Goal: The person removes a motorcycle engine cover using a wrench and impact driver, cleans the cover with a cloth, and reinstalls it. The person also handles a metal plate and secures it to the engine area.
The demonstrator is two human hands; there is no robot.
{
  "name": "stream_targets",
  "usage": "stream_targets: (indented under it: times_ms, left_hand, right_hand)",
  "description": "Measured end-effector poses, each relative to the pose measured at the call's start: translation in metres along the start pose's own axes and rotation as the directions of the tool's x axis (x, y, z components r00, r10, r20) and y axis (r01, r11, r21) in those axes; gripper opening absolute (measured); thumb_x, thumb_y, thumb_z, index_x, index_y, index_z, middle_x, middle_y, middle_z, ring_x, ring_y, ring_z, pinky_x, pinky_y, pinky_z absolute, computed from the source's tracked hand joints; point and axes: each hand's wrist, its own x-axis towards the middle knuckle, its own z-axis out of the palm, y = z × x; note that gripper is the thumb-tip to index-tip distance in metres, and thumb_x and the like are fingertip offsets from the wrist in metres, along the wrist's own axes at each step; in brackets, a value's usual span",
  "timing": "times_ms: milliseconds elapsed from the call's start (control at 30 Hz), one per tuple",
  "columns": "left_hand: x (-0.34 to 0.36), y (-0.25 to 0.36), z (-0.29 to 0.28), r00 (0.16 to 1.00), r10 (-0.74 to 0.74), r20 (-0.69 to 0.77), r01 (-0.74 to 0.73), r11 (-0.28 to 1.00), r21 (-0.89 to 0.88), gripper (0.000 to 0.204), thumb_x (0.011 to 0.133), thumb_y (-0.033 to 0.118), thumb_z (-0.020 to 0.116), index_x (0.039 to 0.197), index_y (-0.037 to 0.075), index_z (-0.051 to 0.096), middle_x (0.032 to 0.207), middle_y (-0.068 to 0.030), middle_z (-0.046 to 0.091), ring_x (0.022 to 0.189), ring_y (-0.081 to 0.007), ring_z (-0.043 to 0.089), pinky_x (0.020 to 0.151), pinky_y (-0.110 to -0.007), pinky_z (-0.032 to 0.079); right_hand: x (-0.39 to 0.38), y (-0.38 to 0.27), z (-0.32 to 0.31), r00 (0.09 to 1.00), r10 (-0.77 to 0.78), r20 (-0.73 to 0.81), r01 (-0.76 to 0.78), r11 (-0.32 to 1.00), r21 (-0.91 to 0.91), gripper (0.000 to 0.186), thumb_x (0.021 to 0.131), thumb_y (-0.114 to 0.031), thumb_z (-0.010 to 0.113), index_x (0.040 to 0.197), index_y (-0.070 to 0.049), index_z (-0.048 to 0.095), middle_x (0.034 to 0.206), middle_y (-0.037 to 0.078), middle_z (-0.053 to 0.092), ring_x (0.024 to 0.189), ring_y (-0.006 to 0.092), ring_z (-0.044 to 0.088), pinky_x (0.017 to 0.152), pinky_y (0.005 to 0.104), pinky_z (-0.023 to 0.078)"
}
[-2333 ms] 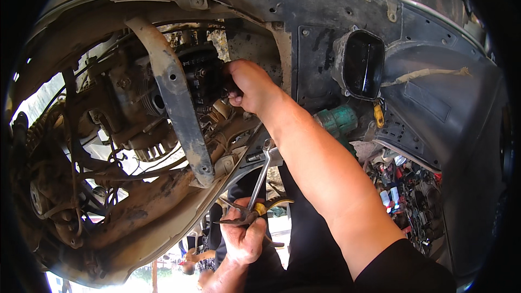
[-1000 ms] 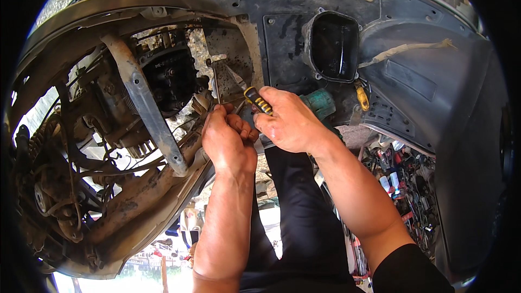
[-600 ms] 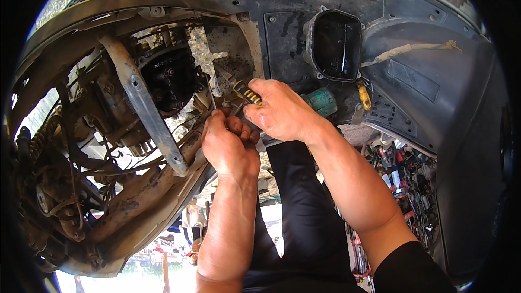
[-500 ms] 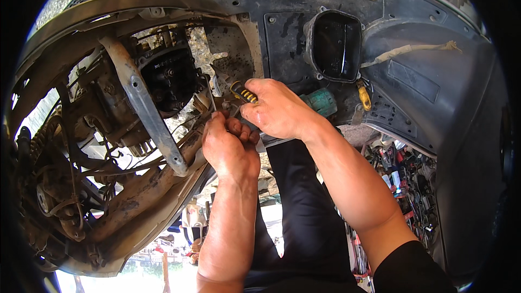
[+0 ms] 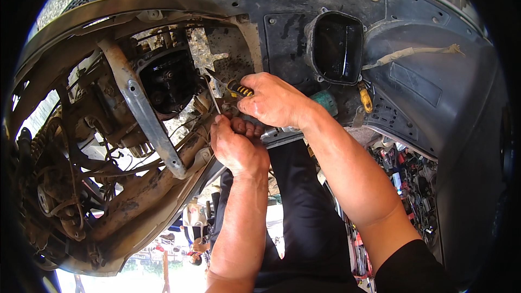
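My right hand [image 5: 277, 100] is closed around pliers with black-and-yellow handles [image 5: 240, 88]. Their narrow pointed jaws [image 5: 214, 75] stick out to the upper left, over the gap beside the dark engine opening [image 5: 169, 78]. Just below, my left hand [image 5: 239, 144] pinches a thin metal rod [image 5: 214, 97] between thumb and forefinger. The rod rises from the fingertips and bends near its top, close to the engine opening; the pliers' jaws appear apart from it. The other left fingers are curled, and what lies inside them is hidden.
A metal frame tube [image 5: 142, 109] crosses the greasy engine parts at left. On the black plastic panel lie an open box-shaped housing [image 5: 337, 48], a teal tool [image 5: 325, 103], a yellow-handled tool [image 5: 365, 99] and a cloth-wrapped cable [image 5: 412, 53]. Several tools fill a tray [image 5: 361, 258] at lower right.
My left hand has shifted slightly right, so more of the thin rod shows. The pliers have tilted in my right hand, and their pointed jaws now show.
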Motion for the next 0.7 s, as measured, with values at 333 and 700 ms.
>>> stream_targets:
  times_ms: [333,700]
  left_hand:
    - [-0.006,0.004,0.015,1.0,-0.002,-0.012,0.002,1.0,0.011,0.016,0.1,0.02,0.044,0.085,0.015,0.043,0.067,0.0041,0.037,0.057,-0.0096,0.034,0.055,-0.029,0.032]
    - [-0.013,0.036,0.033,0.996,-0.086,0.003,0.085,0.986,-0.146,0.017,0.101,0.016,0.041,0.086,0.007,0.045,0.073,-0.0011,0.047,0.058,-0.0126,0.04,0.056,-0.028,0.04]
  right_hand:
    - [0.0,0.002,-0.002,0.989,0.003,0.151,-0.044,0.962,0.269,0.014,0.088,-0.007,0.058,0.09,0.007,0.061,0.074,0.01,0.067,0.064,0.0152,0.065,0.058,0.0307,0.055]
    - [0.011,0.016,-0.003,0.997,-0.064,0.039,0.052,0.968,0.244,0.022,0.082,-0.017,0.061,0.087,0.004,0.065,0.067,0.009,0.063,0.055,0.0131,0.056,0.047,0.0306,0.045]
